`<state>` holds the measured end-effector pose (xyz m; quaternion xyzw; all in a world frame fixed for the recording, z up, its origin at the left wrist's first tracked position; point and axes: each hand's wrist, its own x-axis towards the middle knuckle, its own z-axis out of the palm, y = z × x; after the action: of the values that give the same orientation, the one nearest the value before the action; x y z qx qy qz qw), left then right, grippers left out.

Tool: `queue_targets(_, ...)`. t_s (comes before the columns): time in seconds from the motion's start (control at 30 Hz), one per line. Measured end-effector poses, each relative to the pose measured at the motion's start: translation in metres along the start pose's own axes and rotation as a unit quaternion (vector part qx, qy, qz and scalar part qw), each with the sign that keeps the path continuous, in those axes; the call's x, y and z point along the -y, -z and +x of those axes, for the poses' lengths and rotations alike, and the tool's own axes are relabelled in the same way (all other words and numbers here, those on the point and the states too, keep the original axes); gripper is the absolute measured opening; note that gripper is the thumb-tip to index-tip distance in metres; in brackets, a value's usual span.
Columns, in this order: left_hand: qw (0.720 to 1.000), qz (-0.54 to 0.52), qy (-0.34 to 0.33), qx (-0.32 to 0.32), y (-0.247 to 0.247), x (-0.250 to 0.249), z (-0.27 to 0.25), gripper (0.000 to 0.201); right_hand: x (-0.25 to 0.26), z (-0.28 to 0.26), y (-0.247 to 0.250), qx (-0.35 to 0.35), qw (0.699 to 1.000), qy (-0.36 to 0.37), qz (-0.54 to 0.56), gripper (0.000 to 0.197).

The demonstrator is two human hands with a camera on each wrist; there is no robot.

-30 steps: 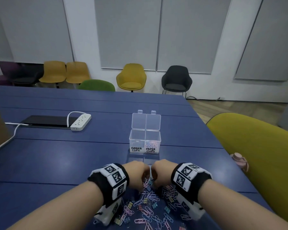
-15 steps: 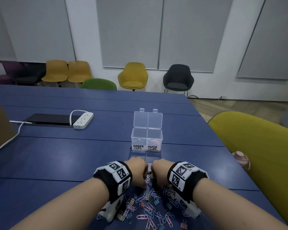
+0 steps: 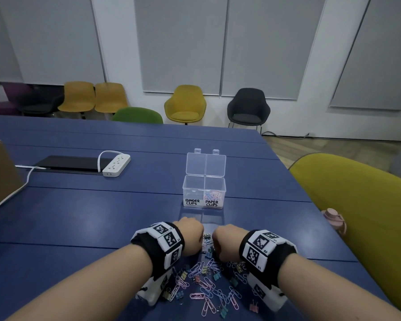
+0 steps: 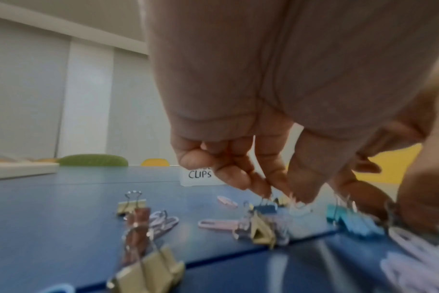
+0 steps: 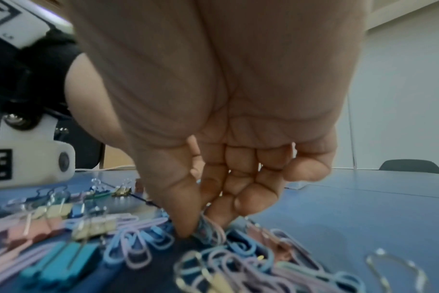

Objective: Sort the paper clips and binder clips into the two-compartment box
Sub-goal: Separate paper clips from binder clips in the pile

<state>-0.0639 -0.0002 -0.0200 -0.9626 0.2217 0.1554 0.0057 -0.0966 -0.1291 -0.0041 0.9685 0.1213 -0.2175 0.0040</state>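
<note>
L hand [image 4: 251, 174] pinching blue binder clip [image 4: 264, 208], R hand [image 5: 213, 198] pinching paper clips [image 5: 208, 228], both in pile just before box [image 3: 204, 193] on bench [image 3: 79, 216]

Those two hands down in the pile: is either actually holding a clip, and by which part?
Left hand: pinches a dark blue binder clip by its wire handles. Right hand: pinches pastel paper clips at their upper loops.

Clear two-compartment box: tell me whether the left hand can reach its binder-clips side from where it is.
Probably yes. The clear plastic two-compartment box stands open just beyond the left hand, with only bare blue table between them.
</note>
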Motion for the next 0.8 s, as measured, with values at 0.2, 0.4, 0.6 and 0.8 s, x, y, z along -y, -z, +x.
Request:
queue_targets(0.2, 0.942, -0.317, -0.049, -0.098, 0.02, 0.02, -0.022, 0.012, -0.032, -0.017, 0.002, -0.079, 0.949, 0.022, 0.305, 0.012)
queue_targets(0.4, 0.64, -0.768, -0.032, -0.008, 0.019, 0.031, -0.049, 0.017, -0.057, -0.046, -0.015, -0.08, 0.535, 0.006, 0.841, 0.016)
queue_targets(0.6, 0.49, -0.872, 0.011, 0.0, 0.009, 0.028, -0.054, 0.024, -0.055, -0.047, -0.033, -0.119, 0.674, -0.027, 0.729, 0.02)
queue_targets(0.8, 0.717, -0.691, 0.088, 0.005, 0.006, 0.018, -0.051, 0.01, -0.022, -0.043, -0.024, -0.097, 0.976, 0.02, 0.192, 0.013)
